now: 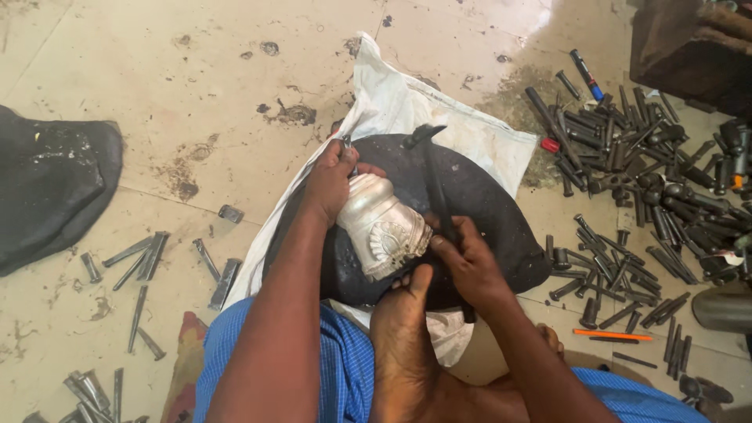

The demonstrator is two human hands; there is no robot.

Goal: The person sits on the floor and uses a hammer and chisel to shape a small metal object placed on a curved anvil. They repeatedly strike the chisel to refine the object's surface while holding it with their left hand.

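Stained tile floor (196, 70), seen from above, person sitting on it in a blue checked cloth (345, 368). Far left lies a dark cushion (47, 188), well apart from the work. Loose steel punches (141, 258) are scattered on the floor just left of the person's knee.

Centre: a white sack (439, 117) is spread on the floor with a black pad (478, 204) on top of it. A silver metal piece (382, 227) rests tilted on the pad, bulbous at the upper end, with ribbed and leaf-like relief at the lower end. Left hand (333, 178) is closed around a small tool at the piece's upper end (tool mostly hidden, kind unclear). Right hand (468, 262) is closed on a thin dark rod (439, 188) that runs up across the pad, touching the piece's lower edge. A bare foot (403, 329) braces against the piece from below.

Progress, judging by looks: relief already cut on the lower end, upper part looks plainer, so the surface work seems partly done.

Right: a big heap of dark punches and chisels (642, 172), an orange pencil (612, 334) near the bottom.
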